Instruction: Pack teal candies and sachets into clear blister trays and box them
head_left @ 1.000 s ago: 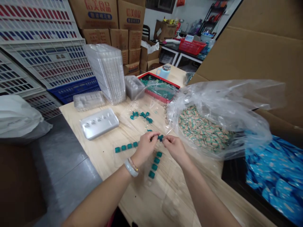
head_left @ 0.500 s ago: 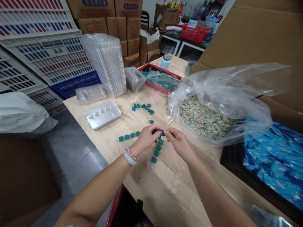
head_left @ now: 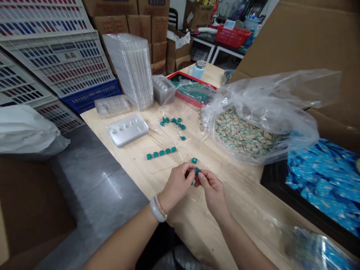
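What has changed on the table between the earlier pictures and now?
The left hand and right hand moved toward the person, uncovering the right end of the row of green pieces. They now hide most of the second line. Fingers still hold a green piece; whether the same one, I cannot tell. The red tray and mug stayed.

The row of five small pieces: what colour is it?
The row is teal green, clearest in the head view.
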Tool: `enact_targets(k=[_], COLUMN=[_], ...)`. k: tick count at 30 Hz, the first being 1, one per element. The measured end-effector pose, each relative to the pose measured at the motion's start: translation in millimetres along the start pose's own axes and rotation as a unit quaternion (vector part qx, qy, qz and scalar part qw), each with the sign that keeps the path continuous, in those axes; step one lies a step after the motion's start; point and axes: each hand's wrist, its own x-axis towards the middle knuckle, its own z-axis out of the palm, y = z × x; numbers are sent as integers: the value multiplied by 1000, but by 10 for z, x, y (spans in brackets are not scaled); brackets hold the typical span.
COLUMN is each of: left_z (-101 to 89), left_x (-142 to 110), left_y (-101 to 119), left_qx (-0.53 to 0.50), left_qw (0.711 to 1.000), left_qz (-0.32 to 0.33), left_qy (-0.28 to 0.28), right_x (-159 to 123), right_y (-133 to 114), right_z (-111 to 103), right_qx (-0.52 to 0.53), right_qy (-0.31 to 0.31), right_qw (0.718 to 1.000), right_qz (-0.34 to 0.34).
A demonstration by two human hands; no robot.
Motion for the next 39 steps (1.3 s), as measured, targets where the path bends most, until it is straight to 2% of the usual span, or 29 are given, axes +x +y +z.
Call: enact_targets(k=[3,9,11,14,16,19,21,24,26,28,30,31,33,36,39], left_z=[-38,-126,-114,-48,-16,-68,-171,-336,-397,-415,-414,-414,-418,-414,-339], left_x=[-18,-11,0,17,16,-27,-80,-166,-207,-233,-248,-253,-259,-247,-180], left_y=[17,-34,-57,-114,-169,-255,-297,-324,-328,-333,-343,-349,-357,-336,-255], left_qx=[68,91,101,65,4,-77,-131,-264,-340,-376,-394,-401,-409,-420,-446], left_qw=[997,991,990,997,995,977,972,940,906,884,874,871,867,864,847], left_qz=[36,65,64,3,-63,-133,-162,-218,-254,-276,-284,-285,-284,-279,-285], left_qy=[8,-68,-68,-48,-79,-146,-110,-13,5,10,20,25,23,1,-47], right_x=[-38,-54,-57,-68,-80,-105,-127,-151,-148,-136,-136,-144,-175,-220,-183], right_y=[-18,58,65,45,36,59,89,120,131,149,186,209,245,230,127], right_z=[26,-27,-35,-36,-54,-112,-135,-71,37,152,225,237,209,89,-35], right_qx=[-10,-22,-27,-79,-145,-196,-237,-363,-457,-535,-578,-582,-557,-468,-350], right_qy=[2,-28,-21,-15,-40,-56,-63,-112,-150,-165,-159,-151,-138,-103,-72], right_qw=[1000,999,999,992,980,970,962,916,867,821,794,792,812,871,925], right_qz=[-1,1,-22,-95,-132,-133,-121,-131,-131,-115,-101,-100,-104,-108,-128])
